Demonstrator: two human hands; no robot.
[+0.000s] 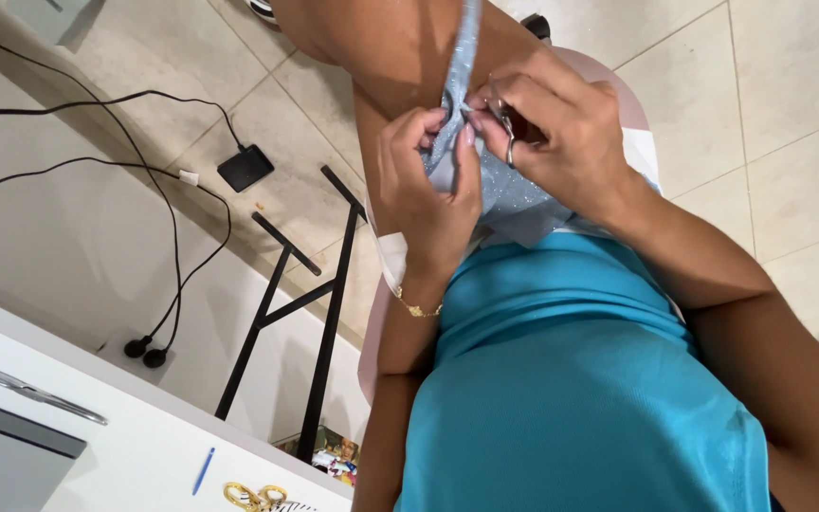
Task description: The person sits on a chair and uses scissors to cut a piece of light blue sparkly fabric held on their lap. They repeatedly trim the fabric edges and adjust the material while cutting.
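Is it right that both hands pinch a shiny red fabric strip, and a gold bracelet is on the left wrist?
Not quite: the fabric strip is pale blue, not red. The head view shows both the left hand and the right hand pinching it, and a gold bracelet on the left wrist.

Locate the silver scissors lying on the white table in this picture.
In the head view, the silver scissors lie at the far left edge on the white table, left of the blue pen and the gold-handled scissors.
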